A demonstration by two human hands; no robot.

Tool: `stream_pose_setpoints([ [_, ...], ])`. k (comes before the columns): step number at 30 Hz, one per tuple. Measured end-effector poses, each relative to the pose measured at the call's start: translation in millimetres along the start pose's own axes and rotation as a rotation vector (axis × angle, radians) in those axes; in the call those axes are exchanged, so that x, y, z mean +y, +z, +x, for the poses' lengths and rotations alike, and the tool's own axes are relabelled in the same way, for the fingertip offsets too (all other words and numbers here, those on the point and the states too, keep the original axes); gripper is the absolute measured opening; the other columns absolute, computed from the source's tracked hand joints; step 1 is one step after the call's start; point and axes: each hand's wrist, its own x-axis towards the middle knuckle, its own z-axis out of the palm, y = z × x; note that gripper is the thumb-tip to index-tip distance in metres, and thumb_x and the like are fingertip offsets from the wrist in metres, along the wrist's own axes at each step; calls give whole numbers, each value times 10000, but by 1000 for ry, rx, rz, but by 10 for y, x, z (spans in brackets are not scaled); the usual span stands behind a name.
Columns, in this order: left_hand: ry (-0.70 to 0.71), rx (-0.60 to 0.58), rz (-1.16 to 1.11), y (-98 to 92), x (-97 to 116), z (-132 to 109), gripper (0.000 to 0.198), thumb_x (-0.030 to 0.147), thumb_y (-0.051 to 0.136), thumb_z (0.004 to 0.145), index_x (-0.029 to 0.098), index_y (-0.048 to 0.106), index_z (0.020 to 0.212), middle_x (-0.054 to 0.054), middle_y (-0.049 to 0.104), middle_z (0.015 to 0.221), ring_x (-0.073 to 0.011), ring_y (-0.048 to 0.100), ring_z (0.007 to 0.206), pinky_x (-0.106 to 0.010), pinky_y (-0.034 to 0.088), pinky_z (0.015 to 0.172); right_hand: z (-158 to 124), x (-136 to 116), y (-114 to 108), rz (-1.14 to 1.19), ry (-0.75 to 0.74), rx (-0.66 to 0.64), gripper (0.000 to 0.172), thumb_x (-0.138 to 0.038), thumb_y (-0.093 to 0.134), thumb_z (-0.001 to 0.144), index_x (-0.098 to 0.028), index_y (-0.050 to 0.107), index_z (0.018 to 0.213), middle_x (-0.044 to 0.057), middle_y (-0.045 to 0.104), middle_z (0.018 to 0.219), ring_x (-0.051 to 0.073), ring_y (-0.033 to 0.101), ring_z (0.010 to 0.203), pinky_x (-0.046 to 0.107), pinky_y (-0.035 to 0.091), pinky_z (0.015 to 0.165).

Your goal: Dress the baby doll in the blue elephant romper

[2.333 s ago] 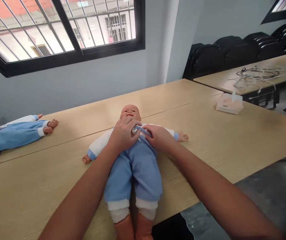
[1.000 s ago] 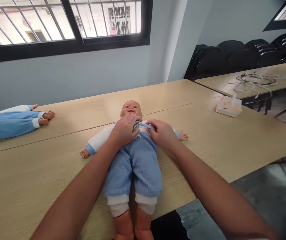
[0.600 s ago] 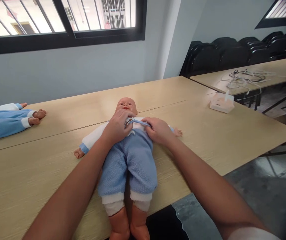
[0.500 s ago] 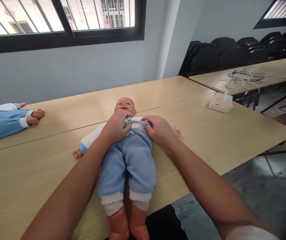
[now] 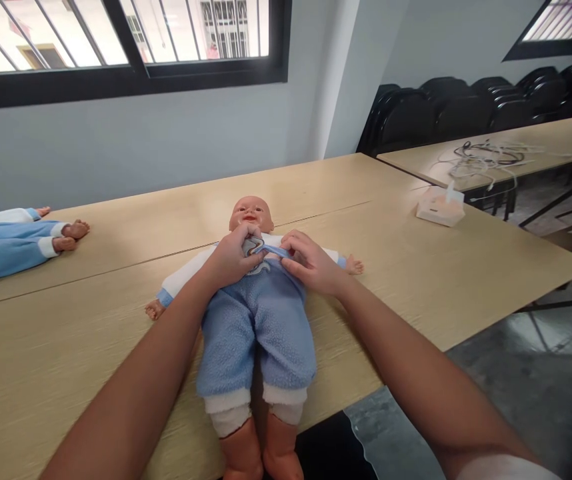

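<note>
A baby doll (image 5: 251, 212) lies on its back on the table, head away from me, feet over the near edge. It wears a white-sleeved top and fuzzy blue trousers (image 5: 279, 327) with white cuffs. At its chest my left hand (image 5: 236, 257) is closed on a folded part of the clothing that carries a pale patch. A narrow blue strip of clothing (image 5: 277, 251) runs from there to my right hand (image 5: 312, 263), whose thumb and fingers pinch its other end. The fingers partly cover the cloth.
A second doll's blue-trousered legs (image 5: 11, 245) lie on the table (image 5: 91, 333) at the left. A tissue box (image 5: 440, 205) stands at the right. Tangled cables (image 5: 491, 157) lie on another table, with stacked black chairs (image 5: 411, 120) behind by the wall.
The blue strip slants down more towards my right hand, whose fingers have shifted on it. My left hand has lowered slightly, uncovering more of the doll's chin and the pale patch.
</note>
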Motion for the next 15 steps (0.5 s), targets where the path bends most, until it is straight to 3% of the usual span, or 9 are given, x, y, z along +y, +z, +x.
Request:
stream_pose_setpoints([
  [4, 26, -51, 18, 2, 19, -3, 416, 420, 748, 841, 215, 580, 1162, -46, 690, 1106, -218, 646, 948, -320, 509, 822, 31, -17, 8, 34, 77, 47, 293, -442, 444, 1057, -222, 551, 895, 42, 554, 902, 223, 535, 859, 368, 446, 809],
  [8, 48, -74, 53, 16, 25, 0, 456, 465, 682, 909, 211, 604, 1280, -92, 694, 1268, -280, 658, 1137, -381, 530, 941, 13, 88, -171, -238, 178, 11, 314, -409, 431, 1052, -215, 573, 849, 77, 631, 927, 255, 579, 933, 418, 453, 906],
  [10, 67, -63, 93, 32, 17, 4, 394, 391, 637, 936, 212, 616, 1286, -92, 699, 1284, -282, 657, 1173, -393, 533, 967, -55, 184, -314, -398, 326, -28, 254, -423, 533, 1002, -196, 646, 1002, 127, 691, 1108, 307, 597, 1091, 467, 442, 999],
  [13, 145, -47, 138, 56, -3, 13, 328, 277, 603, 935, 213, 635, 1255, -80, 713, 1274, -265, 657, 1190, -392, 527, 1008, -206, 334, -504, -501, 623, -173, 509, -524, 689, 902, -176, 650, 1272, 183, 680, 1321, 381, 595, 1230, 506, 454, 1039],
  [15, 219, -45, 173, 65, -15, 19, 259, 234, 564, 951, 222, 662, 1191, -65, 730, 1215, -246, 667, 1150, -385, 525, 1007, -293, 398, -587, -488, 738, -275, 620, -600, 750, 839, -183, 669, 1290, 183, 716, 1269, 384, 655, 1156, 479, 504, 972],
])
